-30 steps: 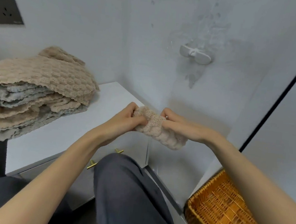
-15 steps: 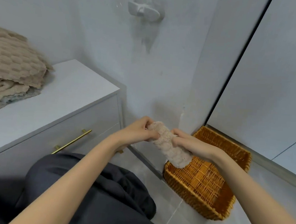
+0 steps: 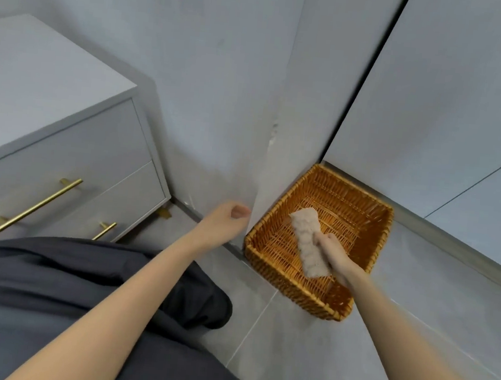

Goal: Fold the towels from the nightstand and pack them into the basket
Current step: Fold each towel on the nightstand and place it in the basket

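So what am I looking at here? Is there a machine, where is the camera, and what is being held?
No machine here: these are a person's two bare arms. The single picture comes from a wide-angle camera worn on the person's head, looking down. The right hand grips a folded beige towel over the inside of a wicker basket, which stands on the floor in the corner. The left hand holds nothing and is loosely curled. On the left is the white nightstand with brass handles. The dark cloth below is the person's trousers.
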The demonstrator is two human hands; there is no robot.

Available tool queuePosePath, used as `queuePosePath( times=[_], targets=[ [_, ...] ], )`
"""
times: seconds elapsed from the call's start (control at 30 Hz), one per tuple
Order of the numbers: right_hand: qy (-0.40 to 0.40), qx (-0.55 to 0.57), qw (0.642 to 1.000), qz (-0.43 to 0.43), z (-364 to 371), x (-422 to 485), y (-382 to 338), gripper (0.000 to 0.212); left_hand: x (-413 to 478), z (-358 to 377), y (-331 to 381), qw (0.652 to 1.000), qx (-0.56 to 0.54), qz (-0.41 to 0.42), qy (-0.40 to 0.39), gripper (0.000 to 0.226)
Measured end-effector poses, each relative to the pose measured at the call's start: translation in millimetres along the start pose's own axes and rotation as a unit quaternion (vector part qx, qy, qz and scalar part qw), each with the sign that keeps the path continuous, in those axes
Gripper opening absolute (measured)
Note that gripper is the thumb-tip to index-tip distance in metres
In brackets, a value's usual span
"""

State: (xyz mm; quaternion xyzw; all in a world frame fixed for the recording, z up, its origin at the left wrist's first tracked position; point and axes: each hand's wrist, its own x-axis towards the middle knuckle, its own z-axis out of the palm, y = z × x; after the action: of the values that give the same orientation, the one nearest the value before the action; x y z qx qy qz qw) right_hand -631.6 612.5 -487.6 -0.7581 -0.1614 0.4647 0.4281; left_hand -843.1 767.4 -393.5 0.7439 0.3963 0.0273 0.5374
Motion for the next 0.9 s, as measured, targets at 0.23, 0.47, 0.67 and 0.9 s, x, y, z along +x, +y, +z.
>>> queuePosePath(
  times=[0.23, 0.47, 0.67, 0.9],
  targets=[
    [0.096, 0.266, 0.95, 0.13, 37, 70, 29, 0.014, 17, -2, -25, 0.999, -0.002, -0.031, 0.014, 0.014],
    [0.109, 0.355, 0.9, 0.227, 70, 112, 44, 0.043, 31, -14, -41, 0.997, -0.051, -0.063, 0.02, 0.017],
    [0.109, 0.336, 0.895, 0.271, 90, 128, 47, 0.044, 40, -19, -41, 0.995, -0.072, -0.068, 0.029, 0.017],
    [0.151, 0.188, 0.93, 0.278, 99, 142, 62, 0.045, 42, -17, -44, 0.995, -0.068, -0.075, 0.014, 0.021]
  ],
)
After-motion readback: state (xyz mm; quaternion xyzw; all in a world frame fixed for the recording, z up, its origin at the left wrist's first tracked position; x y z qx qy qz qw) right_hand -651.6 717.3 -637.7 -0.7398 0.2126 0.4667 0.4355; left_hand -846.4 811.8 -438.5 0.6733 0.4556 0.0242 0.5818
